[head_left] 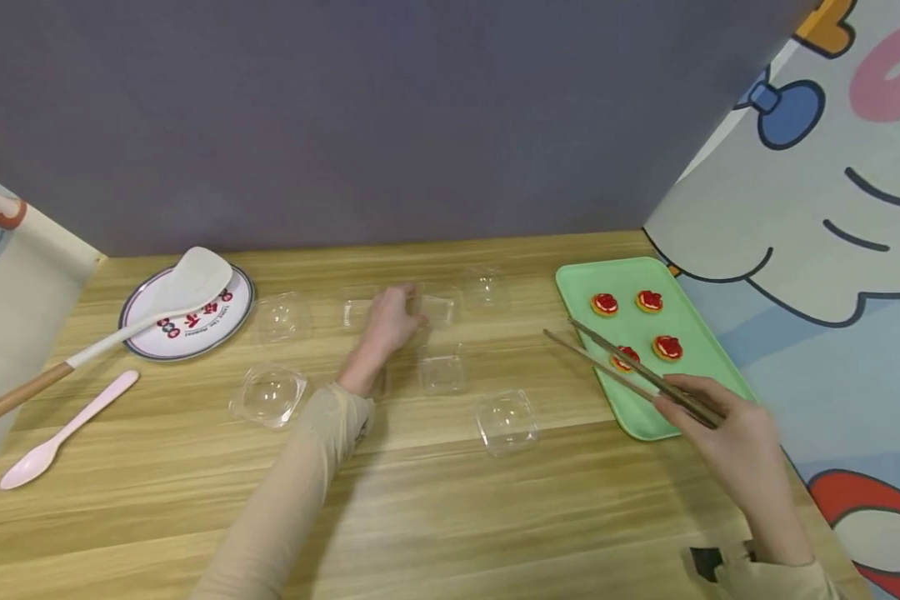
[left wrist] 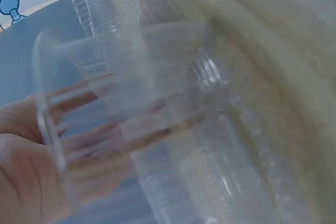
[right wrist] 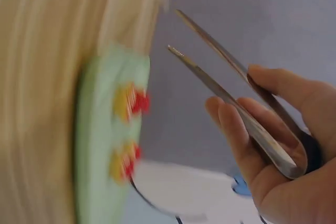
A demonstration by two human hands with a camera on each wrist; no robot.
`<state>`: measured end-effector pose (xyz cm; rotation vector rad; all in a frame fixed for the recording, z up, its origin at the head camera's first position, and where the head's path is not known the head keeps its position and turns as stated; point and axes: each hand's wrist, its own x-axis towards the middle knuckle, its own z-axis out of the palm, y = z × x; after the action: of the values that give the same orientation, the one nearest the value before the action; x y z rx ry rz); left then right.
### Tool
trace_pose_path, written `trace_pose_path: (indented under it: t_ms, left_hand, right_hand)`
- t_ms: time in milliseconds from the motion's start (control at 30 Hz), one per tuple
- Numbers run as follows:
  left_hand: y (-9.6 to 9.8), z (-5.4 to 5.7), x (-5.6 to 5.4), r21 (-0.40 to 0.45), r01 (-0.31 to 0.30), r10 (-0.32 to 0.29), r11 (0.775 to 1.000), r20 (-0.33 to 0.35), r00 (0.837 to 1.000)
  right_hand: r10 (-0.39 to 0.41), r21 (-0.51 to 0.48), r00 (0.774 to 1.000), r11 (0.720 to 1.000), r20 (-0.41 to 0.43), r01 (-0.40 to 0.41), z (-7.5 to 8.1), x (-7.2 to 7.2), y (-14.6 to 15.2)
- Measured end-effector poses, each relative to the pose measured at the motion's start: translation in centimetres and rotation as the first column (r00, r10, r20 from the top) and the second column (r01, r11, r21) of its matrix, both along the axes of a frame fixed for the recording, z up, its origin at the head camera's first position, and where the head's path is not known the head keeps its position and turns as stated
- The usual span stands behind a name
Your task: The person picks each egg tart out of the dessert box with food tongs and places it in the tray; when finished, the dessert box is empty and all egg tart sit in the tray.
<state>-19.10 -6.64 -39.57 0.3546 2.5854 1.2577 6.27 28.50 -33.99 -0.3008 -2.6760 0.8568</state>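
My left hand is among small clear plastic containers, its fingertips right at one clear container. In the left wrist view, its fingers look extended behind a clear plastic container. My right hand holds long metal tweezers between thumb and fingers, and their tips stand apart with nothing between them. Those tweezers reach over the left edge of a green tray. Several small tarts with red topping lie on it, one tart partly behind the tweezers in the head view.
More clear containers stand around, including one container in front and another on the left. A white plate at the back left bears a white spatula with a wooden handle. Nearby lies a pink spoon. A grey panel borders the table's back.
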Motion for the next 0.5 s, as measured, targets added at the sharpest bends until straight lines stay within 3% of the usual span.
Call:
trace_pose_path:
  t_ms: [167, 300, 367, 500]
  left_hand:
    - [0.3, -0.1, 0.2, 0.011, 0.008, -0.008, 1.000, -0.003, 1.000]
    - [0.5, -0.1, 0.3, 0.014, 0.008, -0.008, 1.000, 0.000, 1.000]
    - [0.5, -0.1, 0.3, 0.009, 0.011, -0.011, 1.000, -0.006, 1.000]
    - [0.7, -0.2, 0.2, 0.001, 0.019, -0.019, 1.000, -0.019, 1.000]
  right_hand:
    - [0.082, 0.058, 0.993, 0.995, -0.090, -0.077, -2.6, -1.3, -2.9]
    - [0.158, 0.206, 0.978, 0.970, -0.136, -0.128, -4.0, -2.0, -4.3]
    - [0.183, 0.273, 0.978, 0.950, -0.104, -0.149, -4.3, -2.1, -4.7]
    - [0.188, 0.355, 0.978, 0.912, 0.087, -0.206, -4.5, -2.1, -5.2]
